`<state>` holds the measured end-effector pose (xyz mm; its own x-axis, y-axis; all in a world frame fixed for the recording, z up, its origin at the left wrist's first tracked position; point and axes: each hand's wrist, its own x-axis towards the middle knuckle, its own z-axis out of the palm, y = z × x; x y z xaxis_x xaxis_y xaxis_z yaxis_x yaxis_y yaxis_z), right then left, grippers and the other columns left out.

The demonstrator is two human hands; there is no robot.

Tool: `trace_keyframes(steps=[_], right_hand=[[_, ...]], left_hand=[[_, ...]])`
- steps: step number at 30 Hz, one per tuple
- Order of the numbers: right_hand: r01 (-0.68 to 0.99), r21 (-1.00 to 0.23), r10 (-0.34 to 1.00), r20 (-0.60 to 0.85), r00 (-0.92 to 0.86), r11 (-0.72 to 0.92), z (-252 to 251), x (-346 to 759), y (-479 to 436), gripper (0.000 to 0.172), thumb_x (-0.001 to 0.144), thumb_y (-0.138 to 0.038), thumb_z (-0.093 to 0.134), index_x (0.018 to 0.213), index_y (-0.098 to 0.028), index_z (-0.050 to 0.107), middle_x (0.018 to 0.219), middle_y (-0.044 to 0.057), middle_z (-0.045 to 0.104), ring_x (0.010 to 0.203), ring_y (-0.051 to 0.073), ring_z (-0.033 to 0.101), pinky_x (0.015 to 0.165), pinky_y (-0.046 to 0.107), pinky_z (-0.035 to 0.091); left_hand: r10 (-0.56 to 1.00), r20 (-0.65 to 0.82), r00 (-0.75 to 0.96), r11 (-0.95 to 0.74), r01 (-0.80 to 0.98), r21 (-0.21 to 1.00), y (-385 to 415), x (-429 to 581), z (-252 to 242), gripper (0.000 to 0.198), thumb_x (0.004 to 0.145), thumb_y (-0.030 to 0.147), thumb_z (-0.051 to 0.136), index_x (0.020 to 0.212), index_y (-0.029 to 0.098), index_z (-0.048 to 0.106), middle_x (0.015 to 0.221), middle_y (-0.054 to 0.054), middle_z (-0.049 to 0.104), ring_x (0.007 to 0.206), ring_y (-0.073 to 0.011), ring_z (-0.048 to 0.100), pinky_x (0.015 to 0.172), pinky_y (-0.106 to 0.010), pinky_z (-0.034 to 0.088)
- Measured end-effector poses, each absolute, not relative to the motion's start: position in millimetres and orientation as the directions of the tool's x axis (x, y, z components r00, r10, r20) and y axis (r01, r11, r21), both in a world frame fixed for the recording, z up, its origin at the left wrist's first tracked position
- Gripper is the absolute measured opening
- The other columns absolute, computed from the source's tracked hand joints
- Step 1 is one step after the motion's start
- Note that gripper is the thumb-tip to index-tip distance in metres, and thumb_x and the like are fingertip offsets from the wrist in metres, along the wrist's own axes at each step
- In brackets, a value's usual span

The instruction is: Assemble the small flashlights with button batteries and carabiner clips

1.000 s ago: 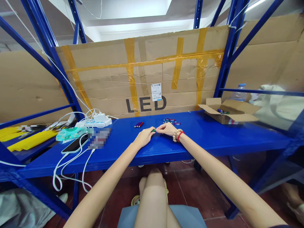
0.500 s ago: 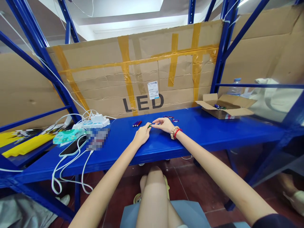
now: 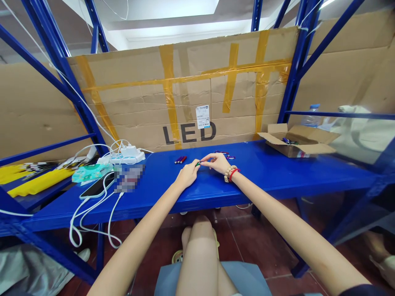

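My left hand (image 3: 187, 174) is closed around a small green cylinder (image 3: 198, 164), and only its end shows past the fingers. Thumb and forefinger of my right hand (image 3: 218, 163) pinch at that end, on a tiny dark piece too small to name. Both hands are close together above the blue tabletop. Just beyond my left hand lie a few short purple and red cylinders (image 3: 180, 159), side by side. Behind my right hand are small shiny purple and red pieces (image 3: 230, 157), partly hidden by it.
An open cardboard box (image 3: 296, 144) with small parts inside stands at the right. On the left are a phone (image 3: 97, 187), a white power strip (image 3: 126, 155), loose cables and a teal packet (image 3: 91, 172). A cardboard wall (image 3: 138, 111) closes off the back.
A dark bit now shows between my right fingertips, beside the green cylinder. The hands stay together at nearly the same spot; the whole view has shifted slightly.
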<state>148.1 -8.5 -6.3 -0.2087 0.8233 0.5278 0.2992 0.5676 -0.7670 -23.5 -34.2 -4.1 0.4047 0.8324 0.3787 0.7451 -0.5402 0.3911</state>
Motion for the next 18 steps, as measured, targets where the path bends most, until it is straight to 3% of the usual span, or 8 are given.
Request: trace_keyframes(steps=[7,18], right_hand=[[0.296,-0.758,0.814,0.534,-0.229,0.581,-6.1,149.0,-8.5,0.041,0.057,-0.051,0.073,0.075,-0.013,0.068,0.071,0.005,0.069,0.043,0.008,0.051,0.045,0.022,0.041],[0.351,-0.69,0.774,0.57,-0.275,0.633,-9.5,153.0,-5.1,0.04,0.058,-0.054,0.072,0.07,-0.016,0.068,0.069,0.003,0.068,0.042,0.008,0.052,0.048,0.023,0.043]], left_hand=[[0.805,0.383,0.453,-0.59,0.68,0.435,-30.8,-26.5,-5.0,0.028,0.093,0.03,0.035,0.114,0.027,0.052,0.108,-0.003,0.065,0.099,-0.0199,0.06,0.089,-0.033,0.045],[0.787,0.362,0.5,-0.617,0.662,0.425,-28.9,-27.7,-5.8,0.028,0.093,0.032,0.037,0.112,0.026,0.056,0.111,-0.002,0.065,0.102,-0.0191,0.06,0.091,-0.031,0.044]])
